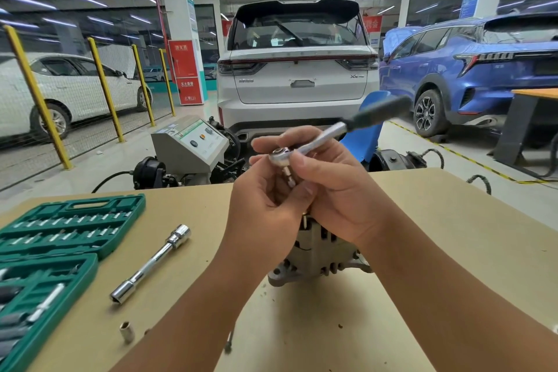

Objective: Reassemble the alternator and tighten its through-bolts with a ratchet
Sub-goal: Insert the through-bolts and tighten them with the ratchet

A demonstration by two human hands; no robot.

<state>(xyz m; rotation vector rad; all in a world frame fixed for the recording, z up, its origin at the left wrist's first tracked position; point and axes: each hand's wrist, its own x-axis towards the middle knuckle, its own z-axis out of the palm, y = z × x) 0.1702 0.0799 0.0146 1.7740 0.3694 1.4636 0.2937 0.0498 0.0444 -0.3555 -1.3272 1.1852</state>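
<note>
- Bare forearms reach in over the near edge of the tan table (453, 220); a small loose socket (126, 331) stands near that edge, toward the left.
- Both hands meet above the middle of the table: the left hand (265, 199) is curled round a bit or short extension under the head of the ratchet (332, 133), and the right hand (335, 187) pinches that head, the dark handle pointing up and away to the right.
- Directly below the hands, the alternator (317, 254) stands on the table, its cast housing partly hidden.
- It looks heavy, rigid metal, best steadied by the housing body; the chromed ratchet is likely slick, so its rubber-like handle suits the pull.
- An open green tool case (60, 238) fills the left edge, with an extension bar (151, 263) beside it.
- Beyond the far edge: a workshop floor, a white SUV (297, 69), a blue car (471, 69) and yellow fence posts (36, 93).
</note>
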